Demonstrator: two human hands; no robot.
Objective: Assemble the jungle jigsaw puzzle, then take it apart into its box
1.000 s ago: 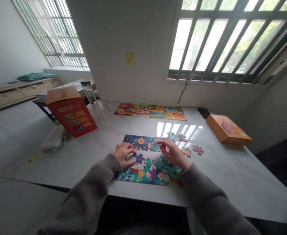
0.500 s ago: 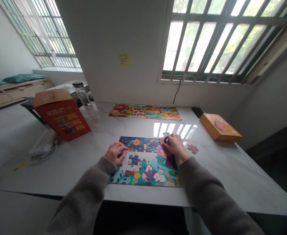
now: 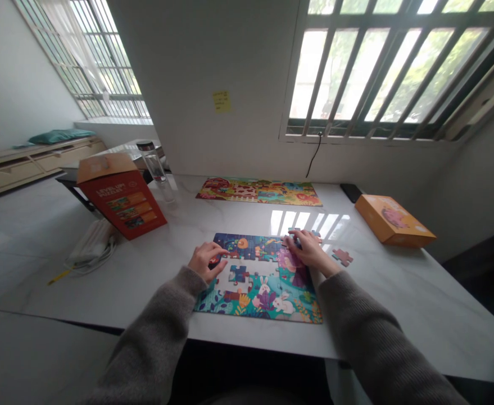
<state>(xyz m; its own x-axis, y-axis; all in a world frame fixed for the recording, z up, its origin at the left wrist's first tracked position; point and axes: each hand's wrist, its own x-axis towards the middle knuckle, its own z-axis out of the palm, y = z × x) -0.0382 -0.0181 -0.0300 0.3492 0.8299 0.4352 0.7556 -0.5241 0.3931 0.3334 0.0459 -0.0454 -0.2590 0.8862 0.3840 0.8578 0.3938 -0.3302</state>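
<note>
A jigsaw puzzle (image 3: pixel 267 284) with rabbits and plants lies on the table before me, white tabletop showing through a gap left of its middle. Within that gap sits a dark blue puzzle piece (image 3: pixel 239 274). My left hand (image 3: pixel 207 261) rests at the puzzle's left edge, thumb and index finger apart, holding nothing. At the upper right corner, my right hand (image 3: pixel 309 250) has its fingers bent around a dark blue piece, partly hidden by them. Light blue loose pieces (image 3: pixel 316 235) lie just behind that hand. A reddish-brown piece (image 3: pixel 343 257) is to its right.
Farther back lies a long finished puzzle (image 3: pixel 259 192). An orange box (image 3: pixel 394 220) and a dark phone-like object (image 3: pixel 350 193) are at the right. On the left stand a red puzzle box (image 3: pixel 128 199), a glass bottle (image 3: pixel 154 163) and a white power strip (image 3: pixel 93 242) with cable.
The view has turned slightly left, so everything appears farther right. Both hands stay at the same parts of the puzzle; the right fingers have shifted only a little.
</note>
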